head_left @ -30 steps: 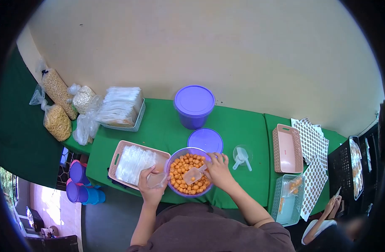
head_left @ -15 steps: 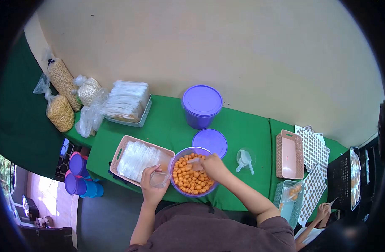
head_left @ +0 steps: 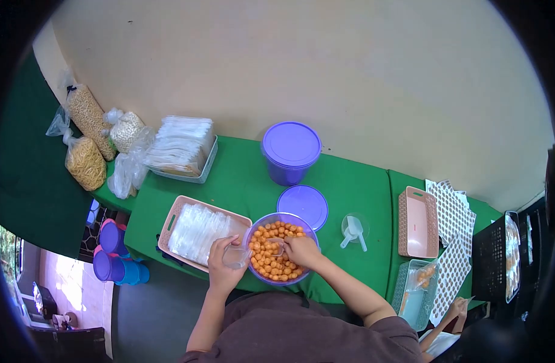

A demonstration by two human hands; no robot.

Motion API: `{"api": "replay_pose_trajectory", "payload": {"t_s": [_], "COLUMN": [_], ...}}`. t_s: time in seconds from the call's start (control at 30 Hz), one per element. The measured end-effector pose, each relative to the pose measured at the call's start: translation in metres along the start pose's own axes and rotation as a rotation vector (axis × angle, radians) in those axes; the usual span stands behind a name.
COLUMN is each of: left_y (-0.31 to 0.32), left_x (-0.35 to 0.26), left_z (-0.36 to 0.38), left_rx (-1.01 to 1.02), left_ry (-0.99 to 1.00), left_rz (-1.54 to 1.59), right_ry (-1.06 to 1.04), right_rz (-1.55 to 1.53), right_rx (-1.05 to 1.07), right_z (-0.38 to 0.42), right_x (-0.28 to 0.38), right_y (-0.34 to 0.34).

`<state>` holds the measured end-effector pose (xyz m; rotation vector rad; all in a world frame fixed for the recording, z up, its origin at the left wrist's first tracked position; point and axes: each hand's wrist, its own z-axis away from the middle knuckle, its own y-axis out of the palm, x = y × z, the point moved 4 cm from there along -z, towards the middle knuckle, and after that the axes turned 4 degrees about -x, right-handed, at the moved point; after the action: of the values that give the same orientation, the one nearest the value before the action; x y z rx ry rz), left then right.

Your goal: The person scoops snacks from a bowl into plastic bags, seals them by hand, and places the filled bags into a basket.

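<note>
Snack balls (head_left: 274, 266), orange, are filling the near purple tub (head_left: 286, 217), probably weighing little and crushing if squeezed. Right hand (head_left: 302, 250) is pinching a translucent scoop (head_left: 277, 246) among them, its handle suiting the grip. Left hand (head_left: 225, 273) is pinching a clear pouch (head_left: 235, 258), likely limp and slippery, rim offering purchase. Left pink basket (head_left: 238, 226) is holding plastic sleeves (head_left: 199, 235); near-right green basket (head_left: 416, 307), orange snack packets (head_left: 424, 277).

1 head view; faces down, forward.

The person (head_left: 313, 333) wears a dark brown top (head_left: 289, 320), its short sleeve (head_left: 397, 337) ending near the elbow (head_left: 369, 314); left hand (head_left: 225, 264) and right hand (head_left: 301, 251) are bare.
</note>
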<state>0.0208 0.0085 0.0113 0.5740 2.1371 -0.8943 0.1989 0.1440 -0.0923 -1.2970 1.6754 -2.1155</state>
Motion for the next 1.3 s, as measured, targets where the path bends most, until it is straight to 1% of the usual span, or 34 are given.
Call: {"api": "replay_pose_trajectory", "payload": {"t_s": [0.07,0.13,0.2,0.27,0.33,0.47,0.53,0.57,0.63,0.67,0.73,0.87,0.93,0.97,1.03,1.07,1.13,1.17,1.23,1.27,1.3], "left_y": [0.003,0.004,0.003,0.002,0.002,0.004,0.008,0.009,0.019,0.021,0.032,0.054,0.063,0.067,0.077,0.080,0.084,0.087,0.092,0.093,0.093], "left_x": [-0.001,0.000,0.001,0.002,0.005,0.007,0.008,0.007,0.004,0.001,-0.008,-0.010,-0.019,-0.021,-0.023,-0.024,-0.023,-0.022,-0.016,-0.016,-0.017], "left_z": [-0.002,-0.004,-0.005,-0.005,-0.006,-0.007,-0.008,-0.009,-0.011,-0.013,-0.013,-0.013,-0.014,-0.013,-0.010,-0.009,-0.008,-0.008,-0.006,-0.005,-0.005], "left_rx": [0.011,0.015,0.015,0.015,0.033,0.037,0.111,0.112,0.253,0.252,0.421,0.478,0.486,0.487,0.574,0.575,0.581,0.586,0.629,0.632,0.597], "left_ry": [0.000,0.021,0.027,0.033,0.019,0.031,0.037,0.038,-0.007,-0.006,0.091,0.140,0.220,0.222,0.228,0.229,0.211,0.215,0.112,0.114,0.095], "left_rz": [0.002,-0.001,-0.004,-0.005,-0.027,-0.049,-0.099,-0.099,-0.195,-0.194,-0.227,-0.211,-0.155,-0.153,-0.106,-0.106,-0.103,-0.103,-0.052,-0.054,-0.012], "right_ry": [0.028,0.094,0.075,0.056,0.105,0.112,0.139,0.140,0.099,0.099,0.079,0.039,-0.012,-0.010,-0.073,-0.072,0.005,0.009,-0.043,-0.042,-0.013], "right_rz": [-0.028,-0.123,-0.105,-0.087,-0.102,-0.133,-0.182,-0.181,-0.239,-0.238,-0.228,-0.221,-0.178,-0.177,-0.118,-0.119,-0.071,-0.073,-0.183,-0.186,-0.293], "right_rx": [-0.007,0.034,0.020,0.006,-0.036,-0.108,-0.136,-0.137,-0.238,-0.239,-0.227,-0.218,-0.183,-0.185,-0.130,-0.131,-0.015,-0.019,-0.079,-0.081,-0.114], "right_z": [0.000,0.001,0.001,0.001,0.003,0.011,0.015,0.017,0.020,0.022,0.024,0.025,0.023,0.022,0.019,0.018,0.014,0.012,0.008,0.007,0.005], "right_x": [0.003,0.005,0.007,0.008,0.008,0.016,0.017,0.017,0.019,0.021,0.028,0.029,0.032,0.031,0.031,0.030,0.025,0.023,0.021,0.020,0.019], "right_y": [0.003,0.006,0.000,-0.009,-0.024,-0.060,-0.078,-0.083,-0.099,-0.107,-0.125,-0.135,-0.136,-0.135,-0.130,-0.131,-0.131,-0.134,-0.143,-0.148,-0.155]}}
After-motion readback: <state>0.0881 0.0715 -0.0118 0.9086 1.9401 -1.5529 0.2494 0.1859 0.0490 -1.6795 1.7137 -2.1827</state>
